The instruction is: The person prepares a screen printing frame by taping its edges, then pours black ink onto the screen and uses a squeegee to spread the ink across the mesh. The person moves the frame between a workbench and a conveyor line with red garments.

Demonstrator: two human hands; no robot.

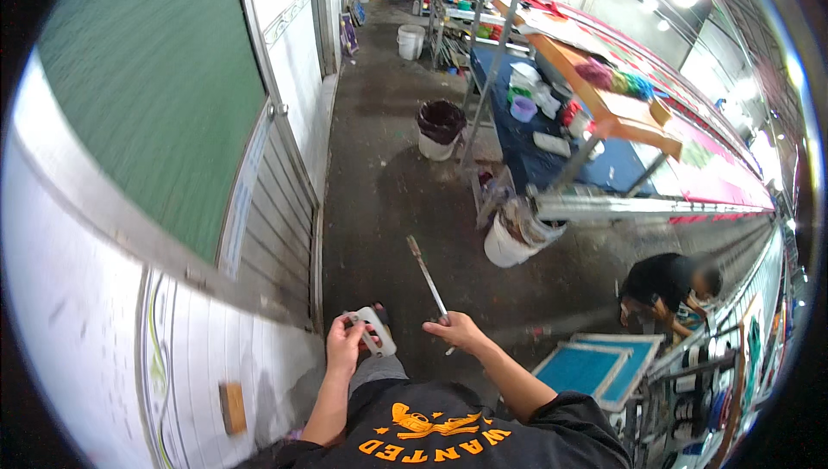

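Note:
My left hand [343,350] grips a pale plastic piece [379,339] with a cut-out in it, held low over my leg. To its right, my right hand [459,333] is closed around a long, thin metal tool [431,283], perhaps a scraper or spatula, whose flattened, stained tip points forward and slightly left over the dark floor. The two hands are apart.
A green-panelled door [147,98] and white wall [216,357] flank the left. Bins [435,145] and buckets [504,240] line the aisle [371,193] beside a cluttered rack [539,154]. A co-worker [651,288] crouches at lower right near blue framed screens [565,370].

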